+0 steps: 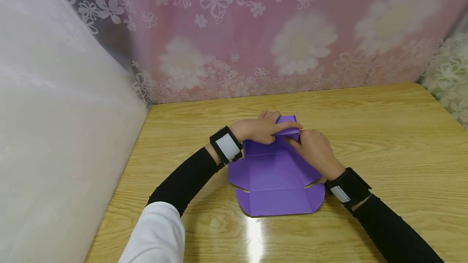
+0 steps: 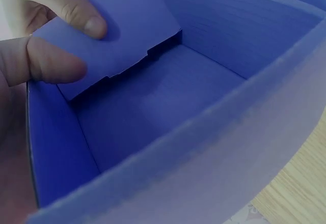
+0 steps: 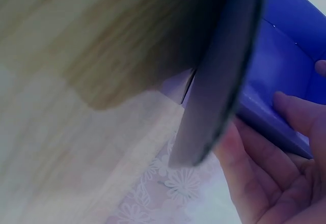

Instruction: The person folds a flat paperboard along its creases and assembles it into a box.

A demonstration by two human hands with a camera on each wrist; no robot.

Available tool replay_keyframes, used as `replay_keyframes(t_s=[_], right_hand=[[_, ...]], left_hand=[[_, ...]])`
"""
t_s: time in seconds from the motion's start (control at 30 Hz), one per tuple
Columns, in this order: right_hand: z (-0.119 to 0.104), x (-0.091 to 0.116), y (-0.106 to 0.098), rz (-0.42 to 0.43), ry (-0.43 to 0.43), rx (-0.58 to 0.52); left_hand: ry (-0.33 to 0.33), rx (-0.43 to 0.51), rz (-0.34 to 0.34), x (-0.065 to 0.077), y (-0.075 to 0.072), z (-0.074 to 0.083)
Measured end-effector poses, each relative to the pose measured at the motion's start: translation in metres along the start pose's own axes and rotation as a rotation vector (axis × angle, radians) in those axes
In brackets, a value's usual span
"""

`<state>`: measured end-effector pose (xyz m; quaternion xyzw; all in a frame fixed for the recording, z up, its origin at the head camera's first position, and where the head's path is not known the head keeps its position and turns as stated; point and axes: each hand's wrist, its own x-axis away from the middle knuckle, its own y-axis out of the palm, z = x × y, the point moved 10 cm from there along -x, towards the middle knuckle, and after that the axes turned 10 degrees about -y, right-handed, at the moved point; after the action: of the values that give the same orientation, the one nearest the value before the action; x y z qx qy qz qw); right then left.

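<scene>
A purple cardboard box [image 1: 276, 171], partly folded, lies on the table with its far end raised and its near panels flat. My left hand [image 1: 259, 130] reaches over the far end and grips the folded part there, its index finger stretched along the top edge. At the right end of that part, my right hand [image 1: 315, 149] pinches the side wall, thumb inside and fingers outside. In the left wrist view, digits press on a folded-in flap [image 2: 122, 30] above the box floor [image 2: 153, 102]. The right wrist view shows the right thumb [image 3: 293, 109] against the purple wall.
The wood-grain table [image 1: 384, 133] extends around the box. A pink floral curtain [image 1: 237, 44] hangs behind it, and a white sheet [image 1: 66, 113] stands along the left side. Rounded side tabs [image 1: 316, 198] spread from the near panel.
</scene>
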<state>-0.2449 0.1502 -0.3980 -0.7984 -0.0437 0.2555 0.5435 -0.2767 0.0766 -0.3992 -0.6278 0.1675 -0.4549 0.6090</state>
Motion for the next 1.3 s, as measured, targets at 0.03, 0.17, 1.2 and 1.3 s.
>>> replay_keyframes(t_s=[0.03,0.17,1.2,1.3], right_hand=[[0.001,0.0,0.0,0.003,0.007,0.003],[0.006,-0.002,0.002,0.009,0.039,0.029],[0.013,-0.006,0.002,0.007,0.098,0.08],[0.013,-0.006,0.003,-0.001,0.102,0.082]], left_hand=[[0.001,-0.001,0.001,0.0,0.0,0.0],[0.001,-0.006,0.002,0.0,0.0,0.0],[-0.025,-0.04,0.009,-0.004,0.003,-0.002],[-0.029,-0.035,0.006,-0.004,0.003,-0.002]])
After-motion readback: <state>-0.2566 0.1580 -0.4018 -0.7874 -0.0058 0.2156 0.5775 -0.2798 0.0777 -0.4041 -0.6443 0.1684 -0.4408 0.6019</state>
